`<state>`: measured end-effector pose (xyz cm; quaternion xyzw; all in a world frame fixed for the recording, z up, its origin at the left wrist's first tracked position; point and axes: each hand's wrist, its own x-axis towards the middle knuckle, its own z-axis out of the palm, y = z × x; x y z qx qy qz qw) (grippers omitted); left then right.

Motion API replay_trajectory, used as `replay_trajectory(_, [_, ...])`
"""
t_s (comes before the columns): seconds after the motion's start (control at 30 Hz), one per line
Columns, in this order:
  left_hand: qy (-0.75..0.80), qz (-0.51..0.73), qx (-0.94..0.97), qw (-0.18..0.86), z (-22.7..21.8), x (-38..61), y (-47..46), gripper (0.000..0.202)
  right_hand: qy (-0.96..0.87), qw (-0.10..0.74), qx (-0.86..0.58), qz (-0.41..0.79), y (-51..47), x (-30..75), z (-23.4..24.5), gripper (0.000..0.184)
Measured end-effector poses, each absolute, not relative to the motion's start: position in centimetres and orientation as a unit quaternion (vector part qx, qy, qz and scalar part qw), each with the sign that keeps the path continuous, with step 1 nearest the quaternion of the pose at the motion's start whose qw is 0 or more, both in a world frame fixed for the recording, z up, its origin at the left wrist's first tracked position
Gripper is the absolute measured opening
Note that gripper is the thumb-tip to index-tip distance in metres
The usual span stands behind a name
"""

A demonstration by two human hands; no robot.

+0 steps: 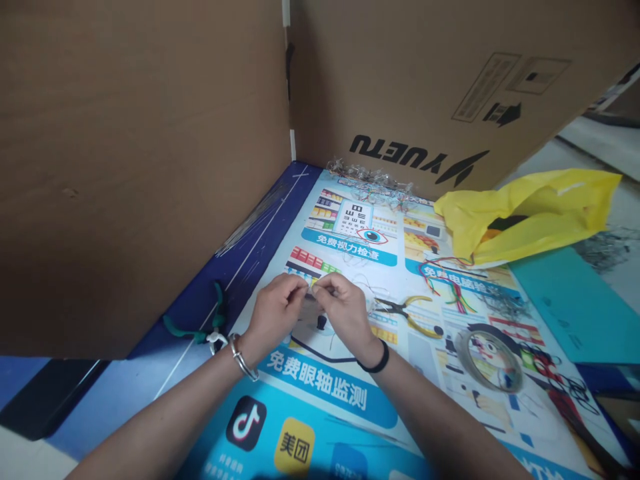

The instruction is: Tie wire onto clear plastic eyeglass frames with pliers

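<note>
My left hand [276,308] and my right hand [343,305] meet over a printed poster [320,400] that covers the table. Their fingertips pinch a small thin piece, likely fine wire [311,285], between them. It is too small to make out clearly. A silver bangle is on my left wrist and a black band on my right. Yellow-handled pliers [411,313] lie just right of my right hand.
Cardboard walls [140,167] stand at the left and back. A yellow plastic bag [525,213] lies at the back right. A roll of clear tape [493,357], coloured wires [453,287], a heap of thin wire pieces [370,179] and a green tie [200,330] are nearby.
</note>
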<state>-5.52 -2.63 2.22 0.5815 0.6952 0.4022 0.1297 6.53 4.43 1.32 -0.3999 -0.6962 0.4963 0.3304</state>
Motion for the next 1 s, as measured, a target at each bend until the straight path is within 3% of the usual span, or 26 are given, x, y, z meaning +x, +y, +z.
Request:
replay_trajectory(0.6, [0.718,0.456,0.447,0.277,1.6,-5.7,-2.0,0.013,-0.781,0.285,-0.366,0.417,5.9,6.8,1.1,0.010])
replay_trajectory(0.9, [0.737,0.388,0.513,0.208,0.8,-6.7,-1.2,0.016,-0.823,0.260,-0.359,0.356,6.7,7.2,1.4,0.010])
replay_trajectory(1.0, [0.743,0.359,0.535,0.180,0.2,-7.1,-0.9,0.014,-0.823,0.271,-0.375,0.330,7.3,8.3,2.3,0.017])
